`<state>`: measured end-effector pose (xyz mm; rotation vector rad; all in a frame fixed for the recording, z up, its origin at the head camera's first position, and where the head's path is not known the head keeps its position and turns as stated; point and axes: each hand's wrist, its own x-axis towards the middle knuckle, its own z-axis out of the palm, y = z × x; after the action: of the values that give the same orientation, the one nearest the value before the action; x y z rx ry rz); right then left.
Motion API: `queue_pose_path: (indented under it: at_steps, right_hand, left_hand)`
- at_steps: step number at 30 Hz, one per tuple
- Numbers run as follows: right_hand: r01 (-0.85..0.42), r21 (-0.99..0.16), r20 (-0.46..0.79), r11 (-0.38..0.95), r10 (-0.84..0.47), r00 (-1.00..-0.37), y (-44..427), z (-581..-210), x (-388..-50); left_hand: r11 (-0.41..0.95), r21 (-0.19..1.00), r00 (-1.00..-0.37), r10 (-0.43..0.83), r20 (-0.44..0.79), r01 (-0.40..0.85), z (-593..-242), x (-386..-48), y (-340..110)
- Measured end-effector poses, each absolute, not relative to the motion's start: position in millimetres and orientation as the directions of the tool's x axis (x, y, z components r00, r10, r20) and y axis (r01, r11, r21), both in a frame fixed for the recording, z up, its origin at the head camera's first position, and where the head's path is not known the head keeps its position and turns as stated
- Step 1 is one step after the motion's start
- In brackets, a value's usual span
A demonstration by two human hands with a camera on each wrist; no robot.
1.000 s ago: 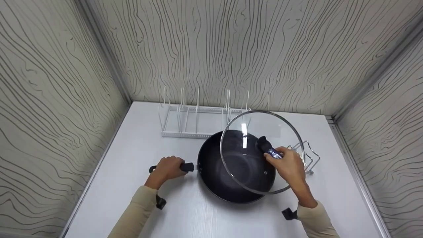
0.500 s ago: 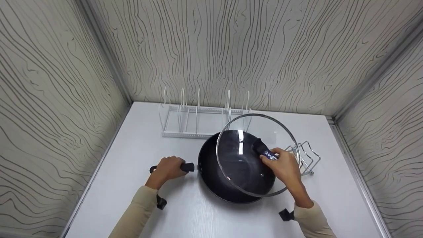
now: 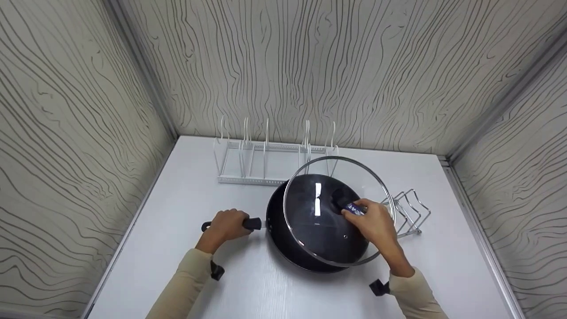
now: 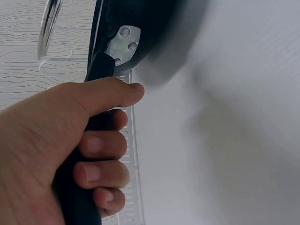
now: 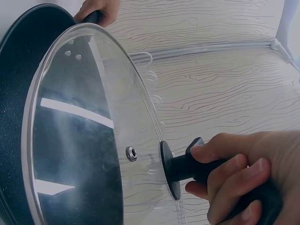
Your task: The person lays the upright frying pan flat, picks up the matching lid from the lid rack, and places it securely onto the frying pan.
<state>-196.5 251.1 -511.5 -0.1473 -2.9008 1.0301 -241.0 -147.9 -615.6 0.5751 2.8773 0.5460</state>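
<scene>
A black wok (image 3: pixel 283 239) stands on the white table, its handle (image 3: pixel 252 223) pointing left. My left hand (image 3: pixel 227 224) grips that handle; in the left wrist view the fingers (image 4: pixel 103 145) curl round it below a riveted metal bracket (image 4: pixel 124 47). Over the wok hangs a clear glass lid (image 3: pixel 310 239) with a metal rim, shifted to the right of the wok's opening. My right hand (image 3: pixel 376 223) holds the lid by its black knob (image 5: pixel 187 166), fingers wrapped round it in the right wrist view. Whether the lid's rim touches the wok I cannot tell.
Behind the wok, along the back wall, stands a white wire rack (image 3: pixel 252 180) with several upright loops. A smaller chrome wire rack (image 3: pixel 414 212) is at the right, partly behind the lid and right hand. Patterned panels (image 3: pixel 283 66) enclose the table's back and sides.
My right hand has moved left and slightly down with the lid, which now covers more of the wok. The left hand and the wok have stayed almost in place.
</scene>
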Motion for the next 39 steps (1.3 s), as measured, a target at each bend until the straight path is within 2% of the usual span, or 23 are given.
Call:
queue_pose_path:
  at_steps: [18,39]
  right_hand:
    - [0.049,-0.653,-0.019,0.756,0.049,-0.999,232.5,-525.5,-199.2]
    - [0.070,-0.645,-0.054,0.761,0.045,-0.998,220.3,-540.0,-204.2]
  left_hand:
    - [0.871,0.360,-0.914,0.393,-0.099,0.336,-613.7,-240.5,-146.9]
    - [0.865,0.355,-0.913,0.401,-0.069,0.353,-615.9,-240.8,-148.2]
